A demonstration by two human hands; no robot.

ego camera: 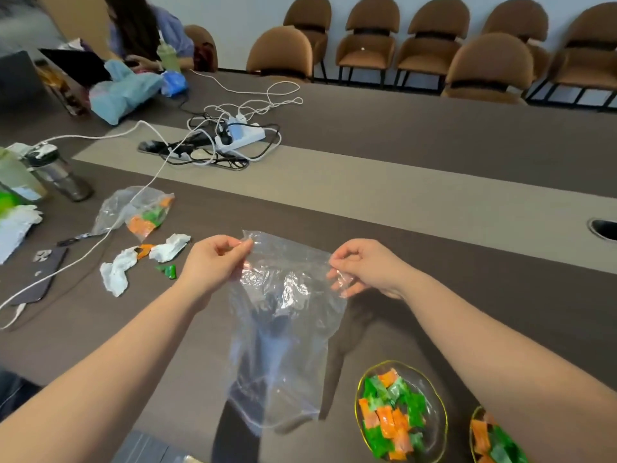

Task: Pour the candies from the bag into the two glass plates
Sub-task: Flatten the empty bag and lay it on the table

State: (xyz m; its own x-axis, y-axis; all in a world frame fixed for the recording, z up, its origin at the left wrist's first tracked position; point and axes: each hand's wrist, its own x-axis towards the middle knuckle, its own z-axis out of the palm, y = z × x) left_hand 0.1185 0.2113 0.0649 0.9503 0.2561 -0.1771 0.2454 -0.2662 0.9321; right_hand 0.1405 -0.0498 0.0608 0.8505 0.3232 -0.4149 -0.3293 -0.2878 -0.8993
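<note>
A clear plastic bag (283,329) hangs above the table, and nothing shows inside it. My left hand (213,262) pinches its upper left corner. My right hand (364,269) pinches its upper right corner. A gold-rimmed glass plate (437,396) at the lower right holds several orange and green wrapped candies (390,416). A second glass plate (473,432) with the same kind of candies lies further right, partly hidden under my right forearm.
Another clear bag (133,208) with orange and green candies lies at the left, near crumpled tissues (117,272), a loose green candy (168,271), a phone (36,275) and a white cable. A power strip (240,135), bottles and a seated person are farther back.
</note>
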